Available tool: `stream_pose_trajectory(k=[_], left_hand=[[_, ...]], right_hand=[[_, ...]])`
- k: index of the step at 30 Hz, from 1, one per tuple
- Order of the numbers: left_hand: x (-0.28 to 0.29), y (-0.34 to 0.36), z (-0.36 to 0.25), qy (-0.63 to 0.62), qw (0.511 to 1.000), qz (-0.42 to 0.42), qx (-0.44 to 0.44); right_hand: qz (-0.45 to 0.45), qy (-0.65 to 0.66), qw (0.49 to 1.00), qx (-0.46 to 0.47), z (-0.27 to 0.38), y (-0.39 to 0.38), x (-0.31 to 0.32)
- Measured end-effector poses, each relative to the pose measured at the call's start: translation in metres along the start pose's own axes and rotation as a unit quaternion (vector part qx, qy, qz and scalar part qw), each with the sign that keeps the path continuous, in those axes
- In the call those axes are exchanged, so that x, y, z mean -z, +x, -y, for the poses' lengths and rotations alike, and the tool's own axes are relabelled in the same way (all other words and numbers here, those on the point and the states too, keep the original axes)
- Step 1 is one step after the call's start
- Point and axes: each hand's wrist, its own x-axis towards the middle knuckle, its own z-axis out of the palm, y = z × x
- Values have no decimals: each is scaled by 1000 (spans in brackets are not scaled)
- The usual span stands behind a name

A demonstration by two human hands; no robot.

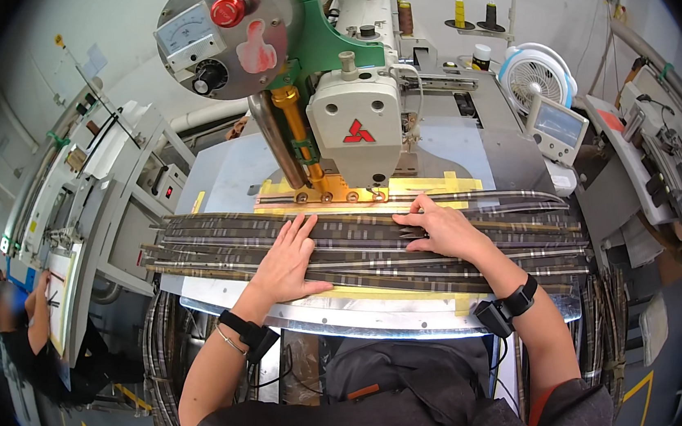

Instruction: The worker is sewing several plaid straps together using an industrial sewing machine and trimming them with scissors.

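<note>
A wide layer of long, dark plaid fabric strips [352,241] lies across the machine table. My left hand [286,259] rests flat on them, fingers spread toward the sewing machine head and thumb pointing right. Further right, my right hand [441,232] bends over the strips, with thumb and fingers curled together. Something small, dark and pointed shows between them; its kind cannot be made out. Just beyond my hands, a brass-coloured presser plate [339,195] sits under the white sewing machine head [355,117]. Yellow tape [457,185] lies beside the plate, with one strip running along it.
A round grey control unit with a gauge [218,40] hangs at upper left. A tilted control screen [559,128] and a white fan [537,79] stand at right. Bundles of strips [163,370] hang below the table's left edge. Another person [36,324] works at far left.
</note>
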Motion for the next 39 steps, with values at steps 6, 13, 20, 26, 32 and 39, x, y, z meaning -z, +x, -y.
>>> stream_pose_trajectory(k=[6, 13, 20, 26, 32, 39], left_hand=[[2, 0, -2, -4, 1000, 1, 2], [3, 1, -4, 1, 1000, 1, 1], [2, 0, -3, -4, 1000, 3, 7], [3, 1, -3, 11, 1000, 19, 15], [3, 1, -4, 10, 1000, 15, 13], [2, 0, -3, 8, 1000, 11, 14]], right_hand=[[0, 0, 1000, 12, 1, -1, 1], [3, -36, 999, 12, 3, -5, 3], [2, -64, 998, 12, -17, -23, 8], [-6, -69, 997, 17, -20, -25, 9], [-16, -67, 997, 32, -23, -25, 7], [-14, -68, 997, 31, -22, -25, 7]])
